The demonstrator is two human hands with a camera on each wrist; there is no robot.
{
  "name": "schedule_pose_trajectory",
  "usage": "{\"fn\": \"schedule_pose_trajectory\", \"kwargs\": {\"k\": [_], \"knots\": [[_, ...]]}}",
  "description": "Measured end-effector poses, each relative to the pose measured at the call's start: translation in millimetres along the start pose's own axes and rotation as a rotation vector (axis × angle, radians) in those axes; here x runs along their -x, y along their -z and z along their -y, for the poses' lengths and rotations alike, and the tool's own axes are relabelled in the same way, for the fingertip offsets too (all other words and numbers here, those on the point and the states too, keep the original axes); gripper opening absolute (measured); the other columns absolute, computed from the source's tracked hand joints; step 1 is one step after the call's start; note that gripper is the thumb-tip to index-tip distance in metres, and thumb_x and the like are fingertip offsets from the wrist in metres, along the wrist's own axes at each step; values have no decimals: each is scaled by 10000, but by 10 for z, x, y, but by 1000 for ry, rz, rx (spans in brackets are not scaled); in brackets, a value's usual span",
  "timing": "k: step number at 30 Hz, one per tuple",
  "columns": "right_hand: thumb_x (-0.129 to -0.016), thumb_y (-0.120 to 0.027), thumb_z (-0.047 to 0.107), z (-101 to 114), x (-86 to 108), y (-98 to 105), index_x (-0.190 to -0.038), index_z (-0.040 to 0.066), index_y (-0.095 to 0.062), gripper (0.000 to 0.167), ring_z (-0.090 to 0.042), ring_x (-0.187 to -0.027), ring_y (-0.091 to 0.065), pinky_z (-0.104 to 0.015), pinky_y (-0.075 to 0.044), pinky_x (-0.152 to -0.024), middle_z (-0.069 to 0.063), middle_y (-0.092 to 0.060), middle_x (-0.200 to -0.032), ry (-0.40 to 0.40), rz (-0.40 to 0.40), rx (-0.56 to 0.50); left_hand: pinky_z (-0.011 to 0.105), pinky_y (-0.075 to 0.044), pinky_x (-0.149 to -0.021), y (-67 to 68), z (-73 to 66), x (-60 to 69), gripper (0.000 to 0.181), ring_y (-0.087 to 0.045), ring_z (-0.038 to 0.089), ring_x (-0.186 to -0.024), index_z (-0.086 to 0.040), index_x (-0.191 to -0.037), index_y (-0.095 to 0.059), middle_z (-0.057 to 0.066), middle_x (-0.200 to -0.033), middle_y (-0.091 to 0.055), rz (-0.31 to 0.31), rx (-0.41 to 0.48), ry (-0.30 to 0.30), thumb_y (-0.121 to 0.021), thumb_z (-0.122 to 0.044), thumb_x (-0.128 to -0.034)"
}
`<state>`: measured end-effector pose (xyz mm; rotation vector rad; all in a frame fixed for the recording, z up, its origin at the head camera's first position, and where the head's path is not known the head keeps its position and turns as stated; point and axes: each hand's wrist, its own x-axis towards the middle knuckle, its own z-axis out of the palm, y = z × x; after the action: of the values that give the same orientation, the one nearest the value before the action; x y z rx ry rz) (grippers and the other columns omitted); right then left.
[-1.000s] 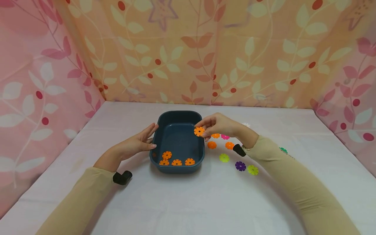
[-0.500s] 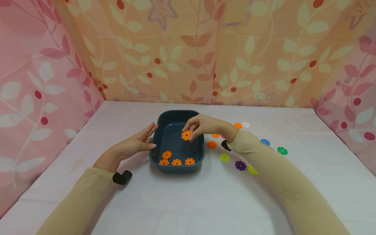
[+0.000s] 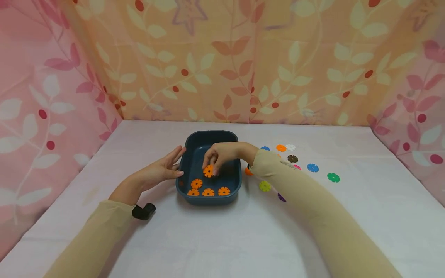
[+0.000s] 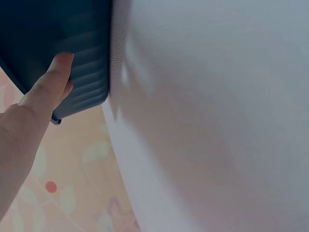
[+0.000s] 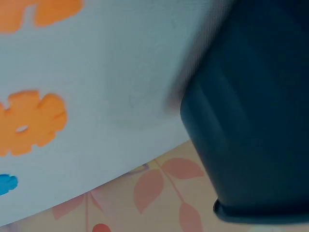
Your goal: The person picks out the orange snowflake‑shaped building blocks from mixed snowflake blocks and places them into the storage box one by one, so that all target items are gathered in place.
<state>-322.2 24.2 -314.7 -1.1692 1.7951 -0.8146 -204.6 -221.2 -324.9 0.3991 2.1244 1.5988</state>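
Observation:
A dark blue plastic bin (image 3: 208,200) stands on the white cloth, with several orange notched discs (image 3: 208,192) lying at its near end. Over the inside of the bin, my right hand (image 3: 224,153) pinches another orange notched disc (image 3: 208,171) between thumb and fingers. My left hand (image 3: 153,172) rests against the bin's left side, fingers extended. In the left wrist view a finger (image 4: 46,92) lies along the bin's ribbed outer wall (image 4: 87,79). The right wrist view has the bin's outer wall (image 5: 251,121) but no part of the right hand.
Right of the bin, loose notched discs lie scattered: a green disc (image 3: 333,177), a blue disc (image 3: 313,168), a brown disc (image 3: 292,158), a yellow-green disc (image 3: 265,186) and others. The right sleeve (image 3: 313,197) covers some. Patterned cloth (image 3: 222,61) walls the back and sides.
My right hand has moved left and towards me with the orange disc, from the bin's right rim to over its middle. The left hand keeps its place.

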Motion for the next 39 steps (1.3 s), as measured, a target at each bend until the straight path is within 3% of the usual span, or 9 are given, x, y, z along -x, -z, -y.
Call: {"fn": "schedule_pose_trajectory", "kwargs": {"k": [5, 9, 17, 27, 39], "knots": [[-860, -681, -63, -27, -121, -60, -1174, -67, -647, 316, -134, -684, -673, -333, -552, -787, -61, -713, -766, -59, 93, 19, 575, -157, -1120, -17, 38, 20, 907, 32, 408, -1453, -162, -1534, 191, 21, -1620, 130, -1, 13, 8, -510, 1, -982], [-863, -677, -64, -49, -149, -83, -1183, -59, -652, 322, -109, -637, -635, -289, -548, -738, -33, -693, -731, -99, 122, 59, 567, -168, -1121, -30, 39, -4, 917, 4, 391, -1458, -173, -1540, 177, 5, -1623, 109, 0, 15, 4, -530, -18, -978], [-858, -713, -2, -52, -164, -87, -1178, -34, -674, 324, -93, -639, -525, -217, -484, -678, 7, -599, -679, -71, 152, 154, 588, -154, -1114, -23, 9, -16, 912, 17, 410, -1452, -141, -1529, 199, 43, -1620, 133, 9, 11, -6, -513, 5, -978], [-874, -714, 48, -30, -189, -85, -1228, 13, -665, 359, -92, -668, -530, -204, -454, -677, 5, -630, -728, -102, 141, 189, 597, -149, -1112, -11, -2, -2, 903, 9, 415, -1450, -139, -1529, 201, 49, -1618, 141, 13, 16, -11, -500, 16, -980], [-890, -665, -19, -30, -210, -83, -1188, -30, -653, 298, -100, -709, -554, -218, -473, -688, -1, -653, -790, -121, 101, 146, 600, -139, -1113, 15, 9, -4, 907, 26, 414, -1450, -144, -1530, 200, 45, -1617, 144, 14, 15, -7, -505, 14, -980]]}}
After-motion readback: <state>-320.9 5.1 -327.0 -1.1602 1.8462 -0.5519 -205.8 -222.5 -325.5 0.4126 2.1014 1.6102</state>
